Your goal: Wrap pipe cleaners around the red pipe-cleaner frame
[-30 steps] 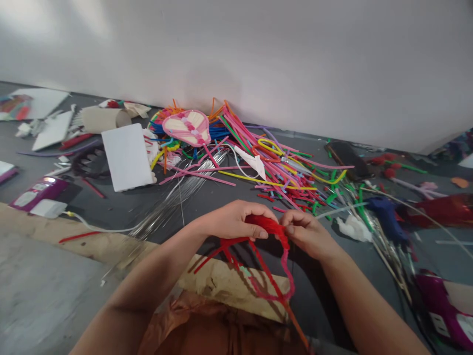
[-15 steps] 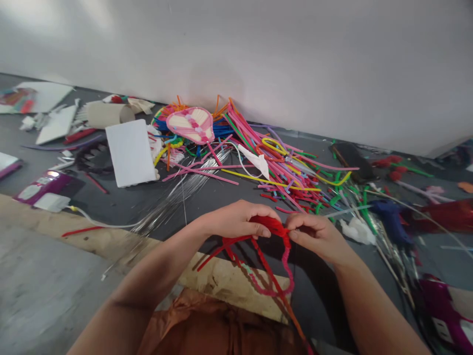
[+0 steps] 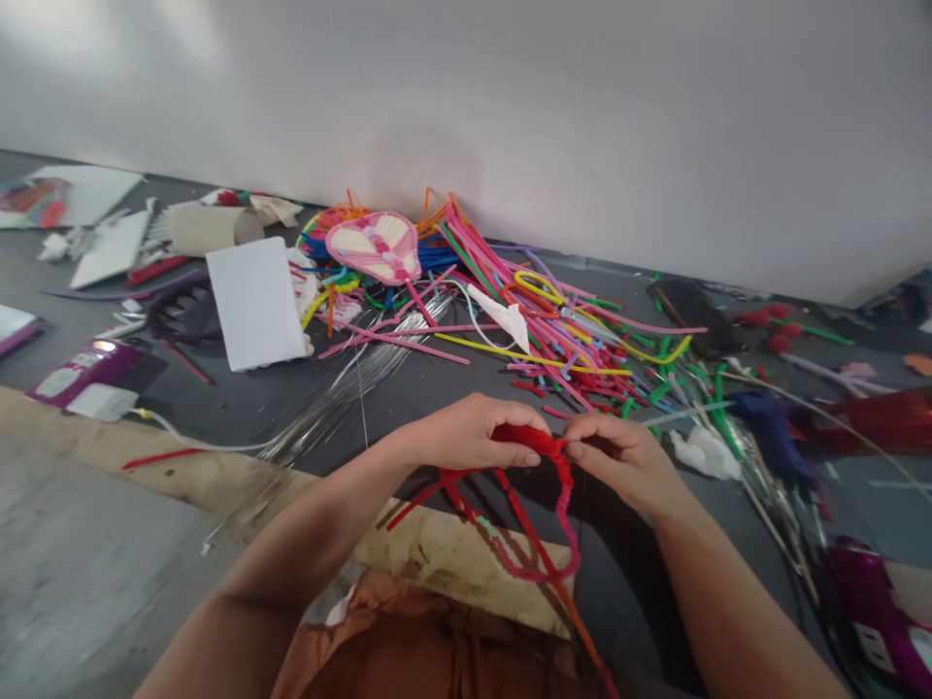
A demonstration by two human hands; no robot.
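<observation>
Grip: left hand (image 3: 473, 432) and right hand (image 3: 618, 456) each pinch the red pipe-cleaner bundle (image 3: 537, 443) between pressed fingertips, above the lap; a pink pipe cleaner (image 3: 566, 529) hangs toward 6 o'clock.
Pile: loose pipe cleaners (image 3: 560, 335) at 12 o'clock.
Writing: purple packet (image 3: 87, 367) at 9 o'clock, label unreadable.
Hidden: bundle's top, under left fingers.
</observation>
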